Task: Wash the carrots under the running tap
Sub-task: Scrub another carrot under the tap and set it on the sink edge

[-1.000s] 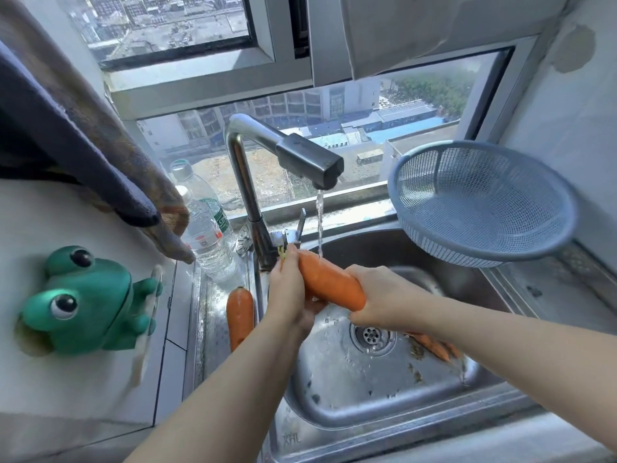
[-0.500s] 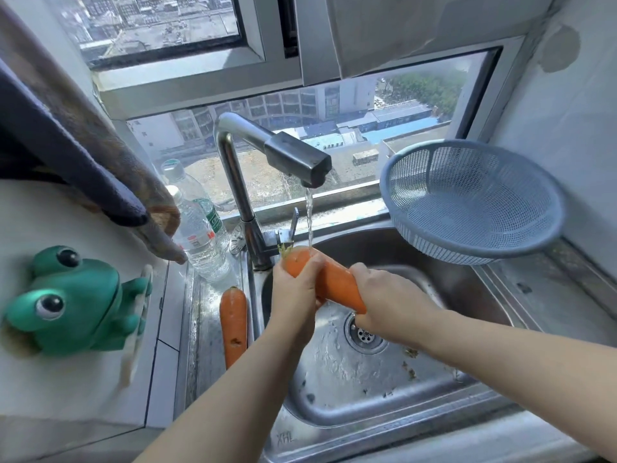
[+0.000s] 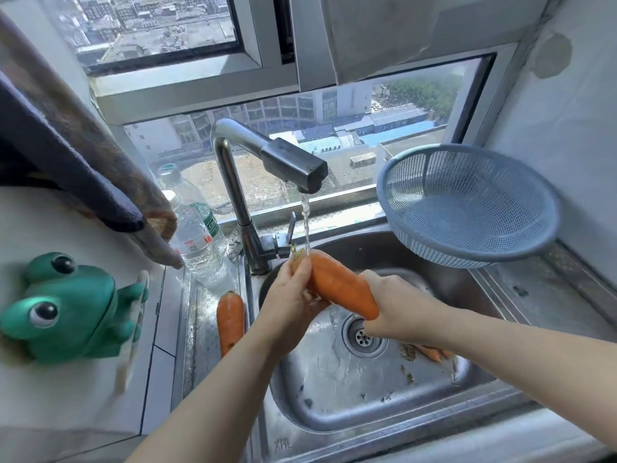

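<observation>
Carrot point(image 3: 337, 289) — a fat, stiff root, wet and probably slick — is held at a slant over the sink point(image 3: 367, 416). Its stubbly top end sits right under the thin stream point(image 3: 305, 228) falling from the tap point(image 3: 293, 165). The left hand point(image 3: 287, 305) has its fingers curled round that thick end. The right hand point(image 3: 397, 312) is closed round the tapering lower end, so the tip is hidden. By its look the carrot will not bend or bruise, and one hand could bear its weight; the wet skin is the trouble. The broad shoulder gives the surest hold, since the narrow end would tend to slide out of a tight squeeze — better to anchor at the top and let the other hand rub and turn along the length. A second carrot point(image 3: 230, 319) lies on the steel ledge left of the basin, near the tap's base. More orange pieces point(image 3: 434, 353) lie in the basin beyond the right forearm, partly hidden. A blue colander point(image 3: 467, 202) leans at the sink's right rim.
</observation>
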`<state>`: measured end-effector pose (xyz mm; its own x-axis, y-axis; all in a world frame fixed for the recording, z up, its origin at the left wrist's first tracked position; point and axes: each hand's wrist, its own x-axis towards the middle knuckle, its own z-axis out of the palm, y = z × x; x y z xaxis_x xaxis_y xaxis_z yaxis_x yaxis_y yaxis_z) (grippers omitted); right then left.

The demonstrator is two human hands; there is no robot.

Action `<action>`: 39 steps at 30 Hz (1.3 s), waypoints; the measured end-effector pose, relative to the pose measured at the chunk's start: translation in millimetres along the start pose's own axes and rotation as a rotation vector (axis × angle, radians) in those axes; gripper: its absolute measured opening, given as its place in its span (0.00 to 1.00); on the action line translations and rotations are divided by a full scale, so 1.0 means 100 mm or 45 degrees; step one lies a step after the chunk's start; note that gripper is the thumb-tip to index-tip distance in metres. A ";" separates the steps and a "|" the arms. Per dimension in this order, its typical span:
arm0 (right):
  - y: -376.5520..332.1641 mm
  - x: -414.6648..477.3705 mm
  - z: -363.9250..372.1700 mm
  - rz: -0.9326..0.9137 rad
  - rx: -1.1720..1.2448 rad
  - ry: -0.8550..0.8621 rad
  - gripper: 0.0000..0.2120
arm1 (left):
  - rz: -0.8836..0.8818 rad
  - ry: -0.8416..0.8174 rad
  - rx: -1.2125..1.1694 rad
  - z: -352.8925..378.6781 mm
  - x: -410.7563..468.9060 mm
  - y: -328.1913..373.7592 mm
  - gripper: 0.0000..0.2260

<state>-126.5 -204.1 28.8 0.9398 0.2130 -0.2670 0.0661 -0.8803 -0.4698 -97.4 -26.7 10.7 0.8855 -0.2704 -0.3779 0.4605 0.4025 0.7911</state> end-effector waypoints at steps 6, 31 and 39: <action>-0.06 -0.01 0.04 -0.057 -0.148 0.066 0.13 | 0.016 0.254 0.177 0.08 0.03 0.03 0.11; 0.01 0.01 -0.06 -0.096 -0.104 0.052 0.14 | -0.010 -0.026 0.239 0.05 -0.11 0.15 0.12; 0.04 0.01 -0.09 -0.066 -0.109 0.039 0.15 | -0.013 -0.049 0.308 0.08 -0.08 0.16 0.13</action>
<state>-122.6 -211.6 34.4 0.9443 0.2470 -0.2175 0.1419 -0.9018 -0.4083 -97.9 -25.1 30.4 0.8758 -0.3083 -0.3714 0.4370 0.1796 0.8813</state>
